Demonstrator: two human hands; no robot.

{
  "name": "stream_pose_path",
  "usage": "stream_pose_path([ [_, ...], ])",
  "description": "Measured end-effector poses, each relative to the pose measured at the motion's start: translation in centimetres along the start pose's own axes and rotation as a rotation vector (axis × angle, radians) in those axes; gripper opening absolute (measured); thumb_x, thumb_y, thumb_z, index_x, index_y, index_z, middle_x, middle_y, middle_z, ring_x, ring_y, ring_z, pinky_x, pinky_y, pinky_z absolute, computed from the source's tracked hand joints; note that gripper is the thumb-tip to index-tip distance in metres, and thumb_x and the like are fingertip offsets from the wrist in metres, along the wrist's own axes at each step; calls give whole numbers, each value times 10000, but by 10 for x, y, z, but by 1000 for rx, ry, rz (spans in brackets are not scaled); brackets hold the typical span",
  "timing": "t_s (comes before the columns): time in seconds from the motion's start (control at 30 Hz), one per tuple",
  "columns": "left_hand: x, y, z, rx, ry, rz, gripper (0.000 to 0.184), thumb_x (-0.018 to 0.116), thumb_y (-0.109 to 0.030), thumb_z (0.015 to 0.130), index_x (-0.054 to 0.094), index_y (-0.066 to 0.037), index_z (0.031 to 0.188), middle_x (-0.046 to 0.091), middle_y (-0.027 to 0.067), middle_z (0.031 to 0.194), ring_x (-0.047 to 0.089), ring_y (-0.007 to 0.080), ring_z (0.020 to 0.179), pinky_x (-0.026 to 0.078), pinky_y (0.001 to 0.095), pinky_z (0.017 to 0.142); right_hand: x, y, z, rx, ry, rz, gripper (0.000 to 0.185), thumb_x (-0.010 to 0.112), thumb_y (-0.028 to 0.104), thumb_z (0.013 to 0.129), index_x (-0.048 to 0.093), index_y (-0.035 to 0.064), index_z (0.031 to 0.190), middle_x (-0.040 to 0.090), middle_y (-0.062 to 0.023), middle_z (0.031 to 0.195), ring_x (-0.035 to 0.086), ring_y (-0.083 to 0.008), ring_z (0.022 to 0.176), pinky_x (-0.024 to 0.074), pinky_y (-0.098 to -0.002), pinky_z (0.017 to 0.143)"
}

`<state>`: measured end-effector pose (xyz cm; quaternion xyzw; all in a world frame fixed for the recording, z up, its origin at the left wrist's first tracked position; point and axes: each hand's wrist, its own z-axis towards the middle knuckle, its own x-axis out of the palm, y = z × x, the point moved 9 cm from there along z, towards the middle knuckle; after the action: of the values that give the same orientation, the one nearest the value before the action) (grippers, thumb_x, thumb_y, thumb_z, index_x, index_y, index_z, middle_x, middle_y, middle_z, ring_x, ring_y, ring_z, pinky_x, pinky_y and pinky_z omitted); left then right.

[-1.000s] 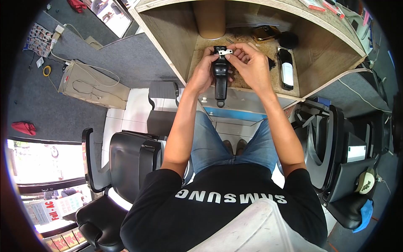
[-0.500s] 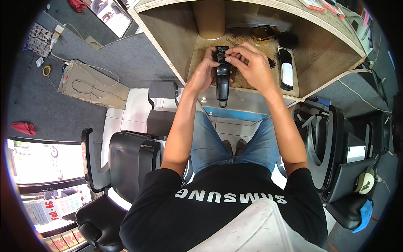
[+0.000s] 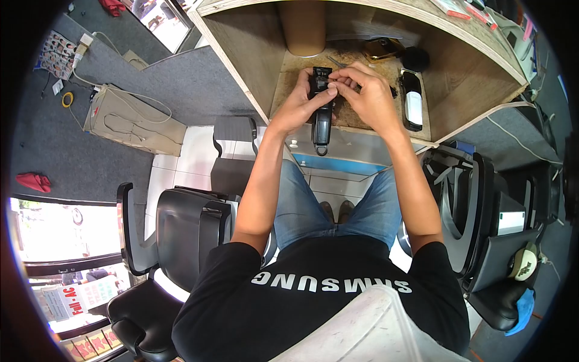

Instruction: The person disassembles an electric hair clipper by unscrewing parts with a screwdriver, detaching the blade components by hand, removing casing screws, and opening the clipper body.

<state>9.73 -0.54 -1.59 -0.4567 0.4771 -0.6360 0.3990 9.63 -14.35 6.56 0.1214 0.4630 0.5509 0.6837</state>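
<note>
A black hair clipper (image 3: pixel 322 123) hangs upright over the shelf's front edge, blade end away from me and hanging loop towards me. My left hand (image 3: pixel 295 107) is closed around its upper body, with the thumb laid across the front. Close beside the blade end, my right hand (image 3: pixel 367 95) pinches at the clipper's right side; what its fingertips hold, if anything, is too small to make out. The two thumbs nearly meet over the clipper. A thin dark tool (image 3: pixel 335 61) lies behind my right fingers, partly hidden.
Inside the wooden cubby (image 3: pixel 241 66) stand a brown cylinder (image 3: pixel 303 30), a gold-coloured object (image 3: pixel 380 49), a round black brush-like thing (image 3: pixel 414 58) and a black-and-white clipper (image 3: pixel 412 102). Drawers (image 3: pixel 344 148) sit below. Black chairs (image 3: pixel 187 232) flank me.
My left thumb has moved right across the clipper towards my right fingertips. My right hand has shifted slightly right, and the clipper has stayed nearly in place.
</note>
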Motion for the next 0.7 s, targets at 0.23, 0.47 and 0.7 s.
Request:
stream_pose_path([
  [0.23,3,-3,-1,-11,19,44,776,756,-392,979,279,33,1419,595,160,1153,718,209,782,635,325,647,1,1,1,-10,17,21,207,780,41,872,764,-3,1073,681,-85,895,643,-181,764,534,-320,726],
  [0.47,6,-6,-2,-8,32,27,676,708,-390,1014,311,11,1387,570,129,1103,711,203,732,625,320,615,3,-7,1,59,10,91,189,787,57,885,761,-10,1061,687,-71,903,646,-153,744,533,-302,701],
  [0.7,1,9,-2,-73,47,-51,824,280,-768,1017,356,-57,1427,600,126,1194,673,210,1043,659,415,756,-1,-4,-4,0,-75,74,148,748,102,947,748,-12,1041,703,-62,913,665,-133,724,530,-270,671],
])
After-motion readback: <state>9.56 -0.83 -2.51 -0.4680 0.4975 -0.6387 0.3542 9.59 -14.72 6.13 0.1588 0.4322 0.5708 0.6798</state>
